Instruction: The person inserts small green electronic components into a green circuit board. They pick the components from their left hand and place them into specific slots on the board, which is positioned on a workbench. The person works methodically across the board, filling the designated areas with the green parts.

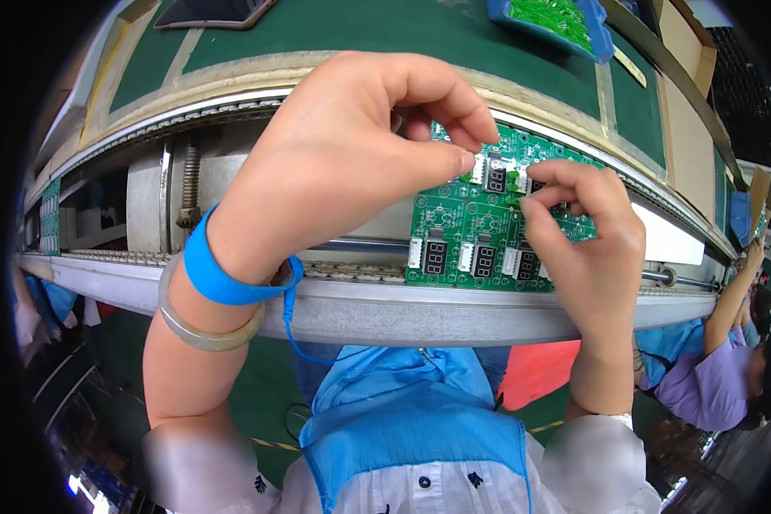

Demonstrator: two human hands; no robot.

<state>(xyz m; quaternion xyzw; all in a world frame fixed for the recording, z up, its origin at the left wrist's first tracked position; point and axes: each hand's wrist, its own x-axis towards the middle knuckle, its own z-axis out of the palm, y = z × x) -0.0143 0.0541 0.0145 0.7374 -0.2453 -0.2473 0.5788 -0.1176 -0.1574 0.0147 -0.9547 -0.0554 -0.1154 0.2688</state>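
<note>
A green circuit board panel [451, 224] lies across the conveyor rails, carrying rows of black digit displays [483, 262] and white connectors [415, 254]. My left hand [360, 137] reaches over its far left part, index finger and thumb curled in a pinch beside a white connector; what they hold is too small to tell. My right hand [593, 224] is bent in a pinch over the middle of the panel and hides its right part. Small bright green parts [512, 182] show at the right fingertips; whether they are gripped or sit in the board is unclear.
A blue bin [604, 43] of bright green parts [550, 21] stands at the far right. A dark tablet-like device [214, 10] lies far left. The near metal rail [351, 300] runs before me. A blue wrist strap's cord [289, 321] hangs from my left wrist. A co-worker [702, 377] is at right.
</note>
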